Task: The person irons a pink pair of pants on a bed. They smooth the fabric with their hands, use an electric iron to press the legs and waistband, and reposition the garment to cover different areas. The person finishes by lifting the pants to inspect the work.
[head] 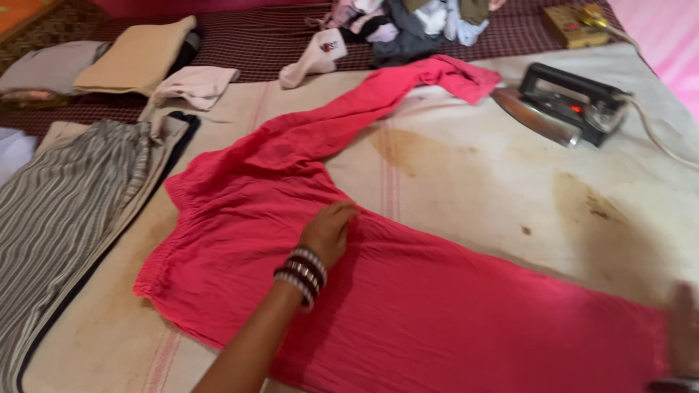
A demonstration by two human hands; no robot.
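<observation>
Pink cotton trousers (408,306) lie spread across a stained, off-white ironing sheet (502,189), waist toward the left, one leg running to the lower right and the other trailing up toward the top of the sheet. The left hand (329,231) rests flat near the crotch seam, fingers loosely curled down onto the cloth, pressing rather than gripping. The right hand (684,327) shows only as a blur at the far right edge, by the hem of the near leg; whether it is open or pinching the fabric I cannot tell.

Just beyond the upper leg's end an electric iron (564,105) sits on the sheet, soleplate tilted up, a red light glowing on its body, and its cord (659,135) runs off to the right. The loose leg end lies near that soleplate, so a tug on the cloth could drag fabric against hot metal and scorch it; brown marks already on the sheet suggest this. A folded striped garment (65,218) lies at the left, well apart.
</observation>
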